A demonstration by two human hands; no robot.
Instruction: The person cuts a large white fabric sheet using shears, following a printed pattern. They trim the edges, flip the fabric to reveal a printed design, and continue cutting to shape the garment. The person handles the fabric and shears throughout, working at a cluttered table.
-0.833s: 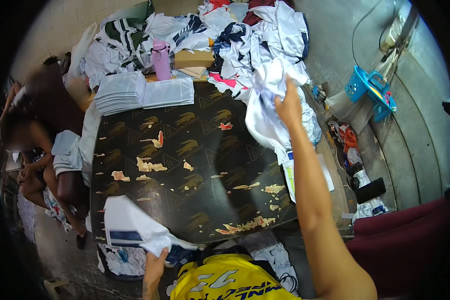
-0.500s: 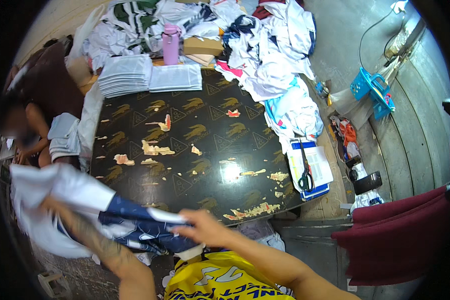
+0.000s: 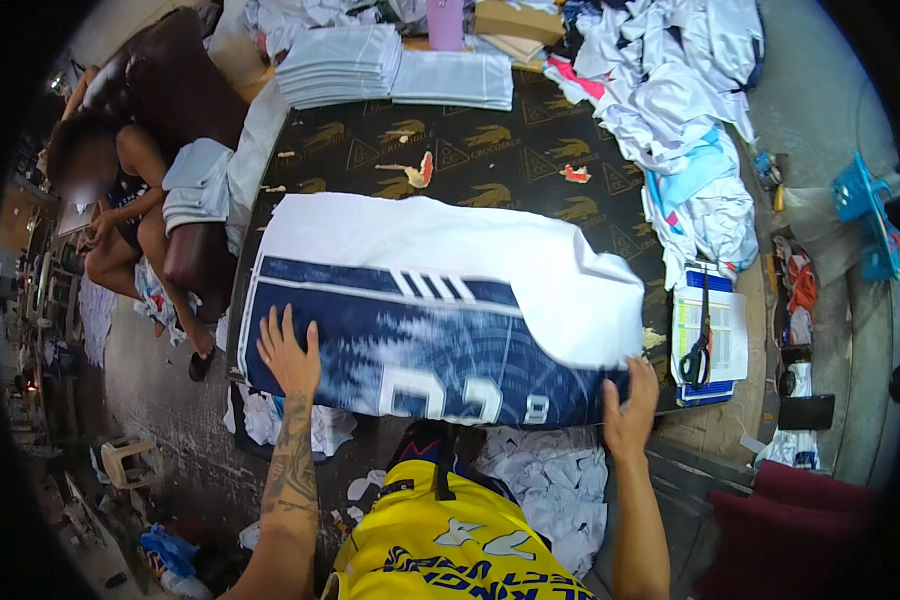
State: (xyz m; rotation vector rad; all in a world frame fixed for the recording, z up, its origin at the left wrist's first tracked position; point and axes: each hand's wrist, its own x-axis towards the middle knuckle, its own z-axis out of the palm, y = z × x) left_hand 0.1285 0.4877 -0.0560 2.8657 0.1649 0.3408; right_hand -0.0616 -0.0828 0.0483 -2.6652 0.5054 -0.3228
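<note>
A printed fabric piece (image 3: 430, 315), white along its far side and navy with white stripes and markings nearer me, lies spread on the dark, scuffed board (image 3: 490, 150). My left hand (image 3: 290, 350) rests on its navy left part, fingers spread and holding nothing. My right hand (image 3: 627, 405) has its fingers bent onto the fabric's near right edge, gripping it there. Beside that hand, black scissors (image 3: 695, 355) lie on papers and a blue clipboard (image 3: 720, 392).
Folded white stacks (image 3: 335, 65), a pink bottle (image 3: 445, 22) and heaped garments (image 3: 700, 70) line the board's far and right sides. Left, a seated person (image 3: 120, 190) is beside folded cloths (image 3: 195, 185). A blue basket (image 3: 865, 210) hangs at right; maroon cloth (image 3: 780, 525) is lower right.
The white cloth was raised, then swept leftward in both hands; now it lies flat across the board. My left hand has opened on it, and the view has shifted.
</note>
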